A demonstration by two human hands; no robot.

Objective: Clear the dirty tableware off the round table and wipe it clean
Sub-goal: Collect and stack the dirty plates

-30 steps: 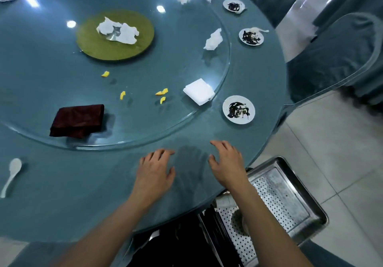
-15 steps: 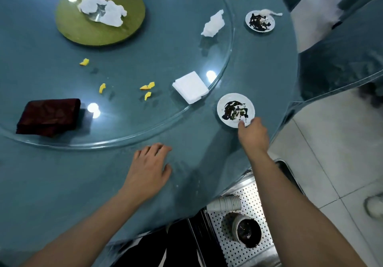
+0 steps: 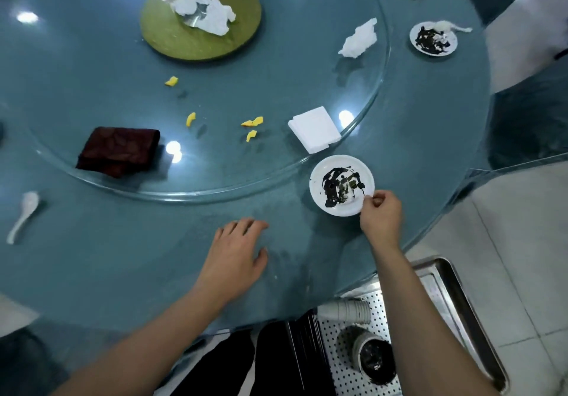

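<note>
We list a round blue bench (image 3: 415, 137) bearing a glass turntable (image 3: 92, 66), then a dirty white plate (image 3: 341, 185) just outside the turntable's rim, pinched at its near edge by our right grip (image 3: 381, 216), while our left grip (image 3: 235, 257) rests flat, fingers spread, on the bench.

Cool, even indoor light falls from overhead. Ceiling lamps glare as white spots on the glass turntable (image 3: 362, 137), which also casts faint doubled shadows under the napkins (image 3: 359, 39). The wide lens bends the table (image 3: 123, 272) edge and the floor tiles (image 3: 522, 242). The corners look soft and slightly blurred.
</note>
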